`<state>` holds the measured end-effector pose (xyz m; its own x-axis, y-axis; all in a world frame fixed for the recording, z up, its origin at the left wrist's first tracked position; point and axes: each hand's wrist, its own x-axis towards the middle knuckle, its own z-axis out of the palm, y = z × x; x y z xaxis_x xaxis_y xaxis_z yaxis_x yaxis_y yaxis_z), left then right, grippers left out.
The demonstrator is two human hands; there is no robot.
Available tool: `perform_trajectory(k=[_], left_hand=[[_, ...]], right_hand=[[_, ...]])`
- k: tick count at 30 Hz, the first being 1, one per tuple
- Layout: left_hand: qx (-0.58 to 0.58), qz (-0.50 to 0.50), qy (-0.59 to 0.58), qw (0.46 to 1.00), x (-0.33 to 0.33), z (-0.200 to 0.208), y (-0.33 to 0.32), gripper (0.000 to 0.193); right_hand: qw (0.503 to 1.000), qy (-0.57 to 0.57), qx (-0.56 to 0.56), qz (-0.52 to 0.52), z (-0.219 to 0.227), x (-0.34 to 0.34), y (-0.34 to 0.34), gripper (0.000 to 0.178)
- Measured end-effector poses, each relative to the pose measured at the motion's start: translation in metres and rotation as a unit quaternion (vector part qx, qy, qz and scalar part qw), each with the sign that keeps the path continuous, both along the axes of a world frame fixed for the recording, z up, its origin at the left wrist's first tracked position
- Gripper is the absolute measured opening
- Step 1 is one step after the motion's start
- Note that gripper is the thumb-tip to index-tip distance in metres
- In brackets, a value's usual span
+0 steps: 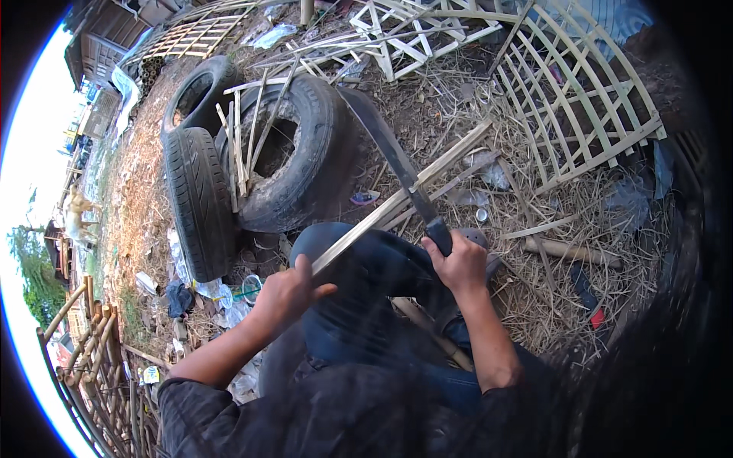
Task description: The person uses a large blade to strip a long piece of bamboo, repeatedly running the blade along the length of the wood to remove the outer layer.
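Observation:
A long split bamboo strip [363,229] slants across my lap, with my left hand [286,296] closed round its near end. Its far end points up and to the right over the littered ground. My right hand [460,263] grips the dark handle of a machete [382,141], whose long blade reaches up and to the left. The blade crosses the strip near its middle and appears to touch it. How deep the edge sits in the bamboo I cannot tell. My bent knee in blue jeans [336,248] is beneath the strip.
Worn tyres [309,168] lie ahead on the left, with thin bamboo sticks [243,145] leaning on one. Woven bamboo lattice panels [584,91] stand at the far right. Shavings and straw [550,286] cover the ground on the right, near a bamboo piece [573,250].

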<state>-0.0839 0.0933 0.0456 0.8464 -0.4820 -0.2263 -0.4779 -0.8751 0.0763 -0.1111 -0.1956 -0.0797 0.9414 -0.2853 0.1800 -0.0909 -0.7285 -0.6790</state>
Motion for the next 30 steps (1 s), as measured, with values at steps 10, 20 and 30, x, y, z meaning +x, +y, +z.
perform_trajectory(k=[10,20,30], left_hand=[[0.037,0.005,0.028,0.999,-0.001,0.011,-0.007,0.055],[0.047,0.021,0.034,0.998,0.004,0.01,-0.018,0.055],[0.041,0.03,0.025,0.998,0.004,0.005,-0.02,0.056]], right_hand=[[0.983,-0.091,-0.031,0.157,0.018,-0.005,0.046,0.055],[0.999,0.016,-0.03,-0.021,-0.02,-0.009,-0.007,0.048],[0.951,0.021,0.306,0.036,0.002,0.003,0.008,0.05]])
